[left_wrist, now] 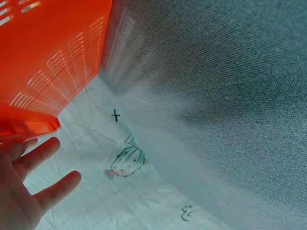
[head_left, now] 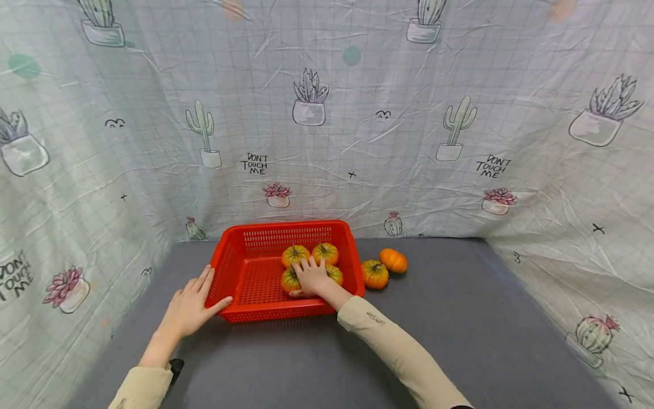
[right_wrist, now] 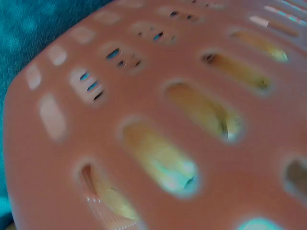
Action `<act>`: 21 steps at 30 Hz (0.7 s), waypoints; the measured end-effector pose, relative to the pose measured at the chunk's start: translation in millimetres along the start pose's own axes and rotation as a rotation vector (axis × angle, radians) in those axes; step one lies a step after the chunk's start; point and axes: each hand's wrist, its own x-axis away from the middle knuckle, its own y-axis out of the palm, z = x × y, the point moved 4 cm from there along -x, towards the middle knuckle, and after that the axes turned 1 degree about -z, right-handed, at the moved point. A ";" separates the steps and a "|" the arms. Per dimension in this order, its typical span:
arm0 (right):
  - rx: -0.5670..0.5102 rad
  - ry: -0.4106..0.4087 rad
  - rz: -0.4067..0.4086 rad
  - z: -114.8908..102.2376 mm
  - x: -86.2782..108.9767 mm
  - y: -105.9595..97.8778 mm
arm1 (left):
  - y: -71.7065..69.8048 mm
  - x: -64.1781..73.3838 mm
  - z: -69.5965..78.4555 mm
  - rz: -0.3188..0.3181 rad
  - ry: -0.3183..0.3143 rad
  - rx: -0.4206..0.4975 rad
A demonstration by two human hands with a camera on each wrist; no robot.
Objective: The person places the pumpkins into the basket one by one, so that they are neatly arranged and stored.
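The bench [head_left: 460,329] carried a red basket [head_left: 281,312], with the left hand [head_left: 189,308] spread at its left edge. The right hand [head_left: 313,279] reached inside over four pumpkins [head_left: 295,255], whether gripping one I couldn't tell; two more pumpkins [head_left: 375,275] lay just right.

Overhead access exists at the red basket's [head_left: 286,308] left half; pumpkins [head_left: 295,255] and the right hand [head_left: 313,278] obstruct its right.

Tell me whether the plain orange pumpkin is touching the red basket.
Apart. The head view shows grey tabletop between the plain orange pumpkin and the red basket.
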 end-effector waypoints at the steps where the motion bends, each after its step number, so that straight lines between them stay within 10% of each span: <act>1: 0.005 0.001 -0.001 -0.2 0.9 -1.5 | -0.2 -0.3 0.5 -0.001 0.001 -0.001; 21: 0.017 -0.005 -0.010 -0.2 4.0 -2.7 | 1.9 0.9 -0.8 0.014 0.003 0.003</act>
